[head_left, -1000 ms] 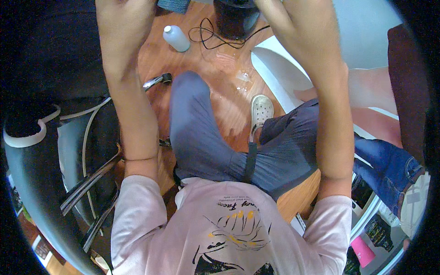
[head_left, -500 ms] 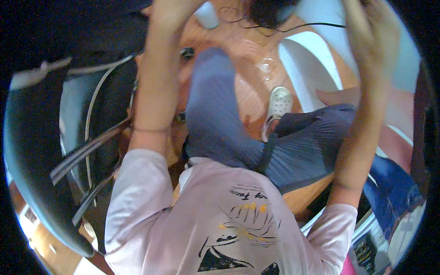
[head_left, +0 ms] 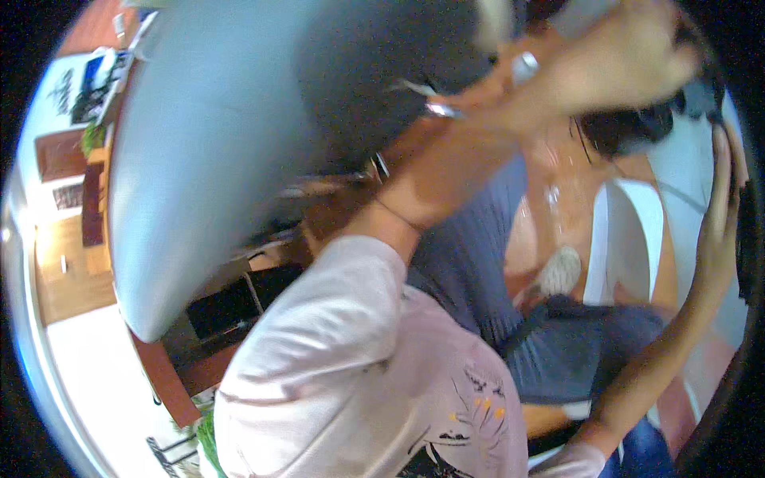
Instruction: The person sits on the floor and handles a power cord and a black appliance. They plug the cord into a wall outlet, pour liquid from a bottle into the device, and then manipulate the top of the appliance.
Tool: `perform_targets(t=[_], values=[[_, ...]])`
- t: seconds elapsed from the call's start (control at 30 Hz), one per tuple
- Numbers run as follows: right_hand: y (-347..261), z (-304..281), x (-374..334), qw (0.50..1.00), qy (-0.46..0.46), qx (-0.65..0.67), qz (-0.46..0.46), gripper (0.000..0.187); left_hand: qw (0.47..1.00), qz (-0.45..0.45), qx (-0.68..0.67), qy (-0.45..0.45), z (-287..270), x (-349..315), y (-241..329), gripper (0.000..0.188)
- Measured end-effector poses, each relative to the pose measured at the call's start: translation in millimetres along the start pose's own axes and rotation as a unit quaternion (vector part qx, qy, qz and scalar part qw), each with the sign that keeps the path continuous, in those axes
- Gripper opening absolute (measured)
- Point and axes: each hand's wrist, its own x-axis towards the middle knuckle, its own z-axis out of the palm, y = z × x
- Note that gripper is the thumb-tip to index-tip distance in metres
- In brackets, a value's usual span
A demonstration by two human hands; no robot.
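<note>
Between the blurred left hand and the right hand, whose fingers I can't tell are pinching or spread, sits a dark object, probably light and best held by its sides.

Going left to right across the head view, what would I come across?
Green plant at upper left, large blue-grey curved surface, white shoe, white curved panel, right hand.
</note>
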Motion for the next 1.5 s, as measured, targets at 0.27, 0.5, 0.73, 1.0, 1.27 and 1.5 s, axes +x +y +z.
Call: perform_targets(t=[0.27,0.5,0.73,1.0,1.27,1.5], values=[[-8.6,12.1,6.5,0.996,0.007,-0.056,0.076,0.028,0.992,-0.08,-0.057,-0.073,-33.6,2.3,24.1,0.03],[-16.4,-6.6,5.9,0.995,0.025,-0.096,0.034,0.024,0.967,-0.132,-0.063,-0.209,-52.5,9.5,34.2,0.038],[-35.4,9.9,15.9,0.997,0.077,-0.001,-0.012,0.018,0.984,-0.126,0.013,-0.123,-53.0,0.2,38.0,0.022],[-30.5,-12.2,3.9,0.99,0.14,0.017,0.014,0.017,0.952,-0.223,-0.153,0.143,-67.0,-10.3,10.4,0.035],[-35.6,-19.7,-0.5,0.992,0.117,-0.025,-0.043,0.024,0.803,-0.273,-0.521,0.095,-60.0,-32.8,12.4,0.031],[-46.2,-13.1,1.4,0.993,0.093,0.026,-0.066,0.023,0.822,-0.259,-0.504,0.051,-46.5,-63.3,7.7,0.051]])
